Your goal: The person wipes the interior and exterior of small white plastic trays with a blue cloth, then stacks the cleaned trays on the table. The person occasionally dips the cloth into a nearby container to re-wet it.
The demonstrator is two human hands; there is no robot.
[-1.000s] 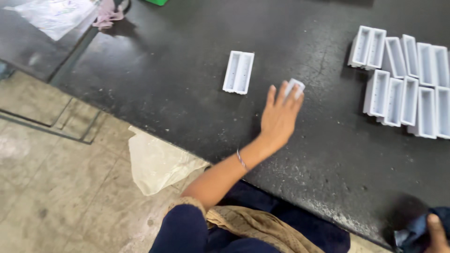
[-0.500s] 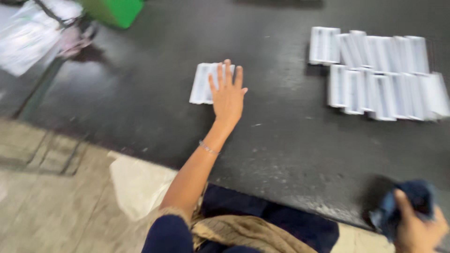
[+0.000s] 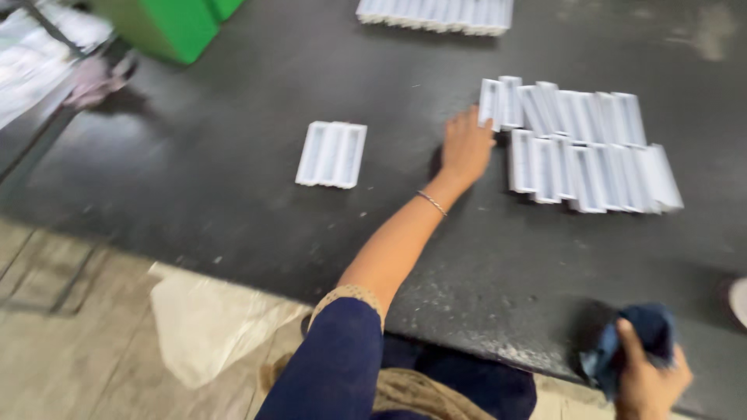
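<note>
White moulded trays (image 3: 585,146) lie in two overlapping rows on the dark table (image 3: 233,210), at about 2 o'clock from the centre of the view. Going left to right:

1. Green bin (image 3: 167,27): stands at 11 o'clock on the far left part of the table, well apart from both hands.
2. Plastic bag (image 3: 206,323): lies on the floor at 8 o'clock, just below the near table edge.
3. Single white tray (image 3: 331,154): lies flat and alone at 10 o'clock, well apart from the rows. Bare table surrounds it on all sides.
4. Left hand (image 3: 465,148): reaches across the table, arm extended from 6 o'clock. The fingers are loosely spread and lie palm-down, and the fingertips touch the left end of the nearer tray rows. Motion blur hides whether anything is gripped. A thin bangle (image 3: 430,203) sits on the wrist.
5. Far row of trays (image 3: 436,14): lies at 12 o'clock against the top border of the view.
6. Right hand (image 3: 650,377): sits at 5 o'clock, at the near table edge, fingers closed around a dark blue cloth (image 3: 634,338).

Open room: a wide bare strip of table runs between the tray rows and the near edge. Nothing stands between the left hand and the single tray.
</note>
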